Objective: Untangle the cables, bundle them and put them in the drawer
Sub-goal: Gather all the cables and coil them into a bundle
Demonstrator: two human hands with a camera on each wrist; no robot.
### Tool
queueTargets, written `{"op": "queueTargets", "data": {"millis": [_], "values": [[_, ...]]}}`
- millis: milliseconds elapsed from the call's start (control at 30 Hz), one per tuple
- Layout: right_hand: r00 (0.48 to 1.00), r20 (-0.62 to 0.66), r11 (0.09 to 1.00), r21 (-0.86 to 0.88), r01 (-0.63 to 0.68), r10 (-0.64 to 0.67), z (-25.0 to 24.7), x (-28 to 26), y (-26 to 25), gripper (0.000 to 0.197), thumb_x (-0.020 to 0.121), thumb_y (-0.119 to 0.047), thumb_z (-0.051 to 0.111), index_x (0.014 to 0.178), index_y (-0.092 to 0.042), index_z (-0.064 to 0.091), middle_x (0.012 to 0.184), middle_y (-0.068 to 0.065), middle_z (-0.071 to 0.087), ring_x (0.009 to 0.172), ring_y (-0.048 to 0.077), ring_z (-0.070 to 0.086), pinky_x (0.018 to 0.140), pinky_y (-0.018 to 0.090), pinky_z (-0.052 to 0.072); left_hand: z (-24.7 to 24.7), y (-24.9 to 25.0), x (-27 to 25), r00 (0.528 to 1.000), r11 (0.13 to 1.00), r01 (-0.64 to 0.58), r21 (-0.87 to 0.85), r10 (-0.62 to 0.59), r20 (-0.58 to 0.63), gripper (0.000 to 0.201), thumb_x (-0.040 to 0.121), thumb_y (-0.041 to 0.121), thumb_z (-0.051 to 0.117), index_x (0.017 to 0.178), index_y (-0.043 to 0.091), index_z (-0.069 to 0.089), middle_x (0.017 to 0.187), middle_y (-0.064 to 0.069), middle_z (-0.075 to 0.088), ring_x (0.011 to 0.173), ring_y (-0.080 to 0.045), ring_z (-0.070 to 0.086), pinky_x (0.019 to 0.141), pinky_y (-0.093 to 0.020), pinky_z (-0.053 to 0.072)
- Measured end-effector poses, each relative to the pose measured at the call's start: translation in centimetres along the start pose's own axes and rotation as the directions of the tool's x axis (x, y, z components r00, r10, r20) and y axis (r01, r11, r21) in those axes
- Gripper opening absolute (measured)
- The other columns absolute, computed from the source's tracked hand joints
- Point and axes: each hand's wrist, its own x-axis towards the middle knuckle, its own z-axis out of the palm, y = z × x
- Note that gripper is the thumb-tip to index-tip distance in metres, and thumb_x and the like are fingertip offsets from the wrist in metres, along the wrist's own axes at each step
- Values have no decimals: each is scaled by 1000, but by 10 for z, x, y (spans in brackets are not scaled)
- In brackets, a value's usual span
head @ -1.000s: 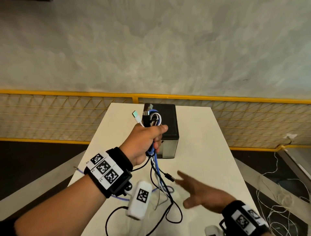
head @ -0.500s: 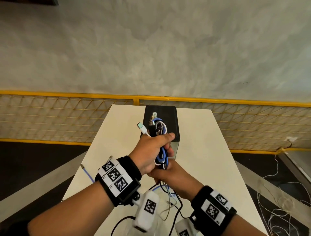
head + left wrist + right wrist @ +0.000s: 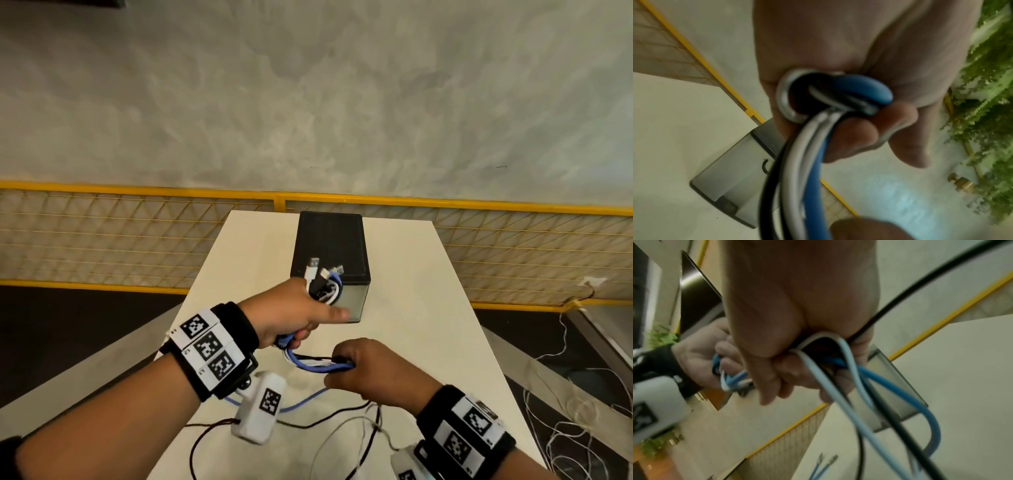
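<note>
My left hand (image 3: 294, 315) grips a bunch of blue, white and black cables (image 3: 325, 287) above the white table (image 3: 428, 308). Their USB plugs (image 3: 313, 269) stick up past my thumb side, in front of the drawer box (image 3: 330, 246). From the bottom of that fist the strands (image 3: 315, 363) run right into my right hand (image 3: 370, 371), which holds them in a fist. In the left wrist view the cables (image 3: 813, 162) loop under my curled fingers (image 3: 857, 138). The right wrist view has the white, blue and black cables (image 3: 857, 379) hanging from my closed right fingers (image 3: 789, 369).
The black-topped drawer box with a translucent front stands mid-table, drawer closed. Loose cable tails (image 3: 325, 421) trail over the near table. A yellow-railed mesh fence (image 3: 137, 236) lies beyond the far edge. White wires (image 3: 565, 438) lie on the floor at right.
My right hand came up, took the hanging cables below my left fist, then pulled them out to the right. My left hand tipped the bundle's plug end forward toward the box.
</note>
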Motion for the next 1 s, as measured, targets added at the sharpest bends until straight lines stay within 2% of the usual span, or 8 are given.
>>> {"op": "queueTargets", "data": {"millis": [133,233,433,567,700,833,900,1000], "values": [[992,-75,979,-183,84,-99,-24,-1,-17,14,74,-26,75,72,-23,62,68,-6,63,60,6,57,59,25,45,10,-7,1,997,992,-1,124,-8,72,28,83,23,78,68,13,56,42,2,45,35,-12,38,41,-22,36],[991,-86,978,-190,86,-104,-40,-1,-24,28,70,-22,78,57,-28,54,57,-15,57,53,1,52,51,14,38,11,-13,1,991,996,-50,74,40,128,9,82,15,78,80,15,69,56,4,61,39,-10,43,40,-20,37],[992,-83,991,-97,87,-95,-46,-2,-30,14,68,-16,80,67,-22,67,63,-9,65,56,1,57,56,20,48,15,-22,-2,984,998,-65,-28,68,166,19,75,3,80,83,17,72,70,2,67,57,-13,54,48,-24,45],[990,-86,990,-96,103,-112,-48,-1,-34,13,63,-11,79,71,-17,70,72,-1,70,59,4,60,59,26,51,23,-29,-3,982,996,-56,-74,68,174,31,68,-2,80,96,7,71,93,-15,74,85,-20,67,78,-39,58],[981,-64,981,-72,179,-183,-53,2,-36,18,63,-7,78,78,-15,72,79,-4,74,71,7,69,69,29,57,33,-35,-2,997,982,-4,-189,20,79,29,70,-6,67,95,8,72,88,-17,72,89,-32,72,73,-31,54],[986,-33,979,-127,160,-166,-65,7,-29,25,70,-15,78,91,-20,65,86,-2,71,77,12,67,71,32,55,37,-40,0,1000,977,-12,-214,18,25,19,78,-13,58,83,3,66,76,-17,68,69,-28,71,69,-35,58],[989,-14,961,-241,138,-146,-67,10,-24,25,73,-16,74,94,-23,61,88,-3,68,80,15,65,70,36,54,40,-43,1,999,985,14,-173,-9,30,14,81,-7,63,80,7,63,70,-10,64,59,-23,67,64,-34,55],[989,-24,932,-338,132,-148,-64,13,-22,18,74,-11,66,88,-22,61,80,-8,61,73,11,59,62,27,48,40,-46,3,998,993,48,-111,-43,47,15,83,6,72,88,15,61,67,-5,60,53,-18,63,60,-32,53]]}}
